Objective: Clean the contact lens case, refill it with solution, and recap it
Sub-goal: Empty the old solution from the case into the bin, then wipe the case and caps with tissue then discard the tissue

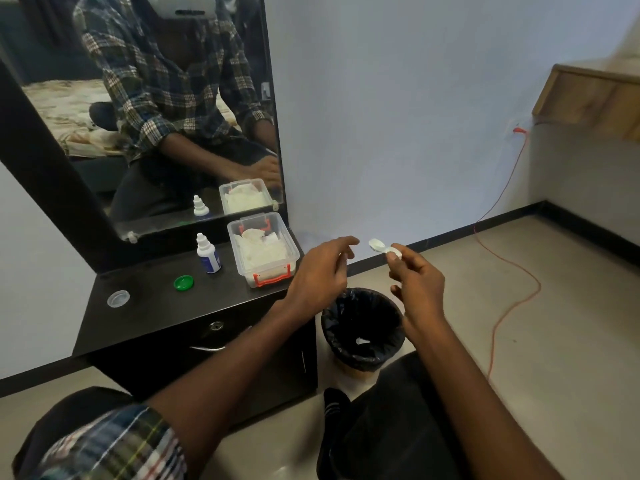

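My right hand [417, 284] pinches the white contact lens case [382, 247] by one end, holding it in the air above the bin. My left hand [320, 271] hovers just left of the case with relaxed fingers, holding nothing. On the black dresser top [145, 317] lie a green cap [183, 282] and a clear cap [118, 298]. A white solution bottle [207, 254] with a blue label stands upright behind the green cap.
A clear plastic box [263, 249] with orange latches holds white tissues at the dresser's right end. A black-lined bin [363, 327] with a crumpled tissue inside stands on the floor below my hands. A mirror [173, 116] leans behind. An orange cable [502, 306] runs across the floor.
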